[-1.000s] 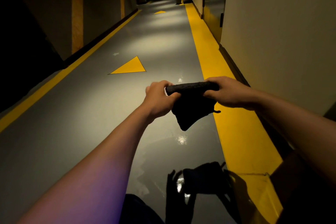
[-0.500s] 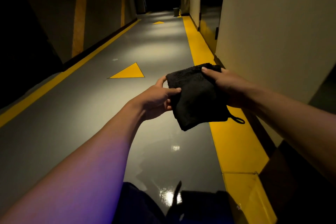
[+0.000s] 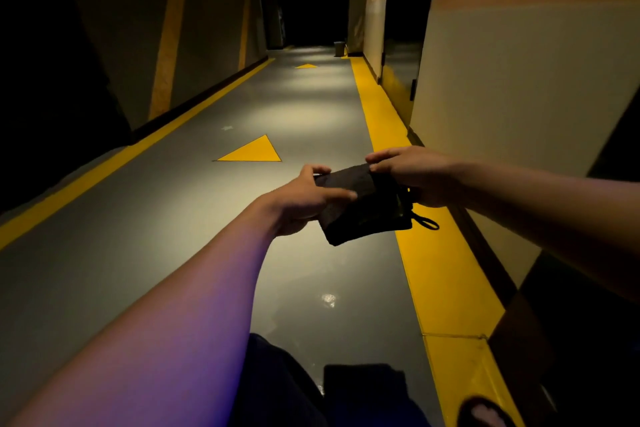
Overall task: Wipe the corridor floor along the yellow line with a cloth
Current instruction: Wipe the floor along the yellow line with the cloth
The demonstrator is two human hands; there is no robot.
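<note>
A person holds a folded black cloth (image 3: 363, 208) in both hands at the centre of the frame, above a grey corridor floor (image 3: 194, 218). The left hand (image 3: 304, 198) grips the cloth's left end, thumb laid across its top face and fingers curled over its far edge. The right hand (image 3: 412, 173) pinches the upper right corner, fingers bent over the far edge; its thumb is hidden behind the cloth. The cloth hangs clear of the floor, its long axis running from the left hand up and right toward the right hand, its face tilted toward the camera and its lower edge sagging toward the bottom of the frame. A small loop (image 3: 427, 222) dangles from its right end, over the yellow line (image 3: 446, 274).

That line runs along the foot of the right wall (image 3: 519, 87) from the lower right of the frame to the far end of the corridor. A thinner yellow stripe (image 3: 114, 163) follows the left wall. A yellow triangle (image 3: 254, 151) is painted on the floor just left of and beyond the hands, and a second triangle (image 3: 305, 65) lies farther on. A small bin (image 3: 339, 48) stands at the dim far end. A wet glint (image 3: 328, 299) shows on the floor below the cloth. At the bottom edge are a dark trouser leg (image 3: 277, 388) and a sandalled foot (image 3: 479, 412).
</note>
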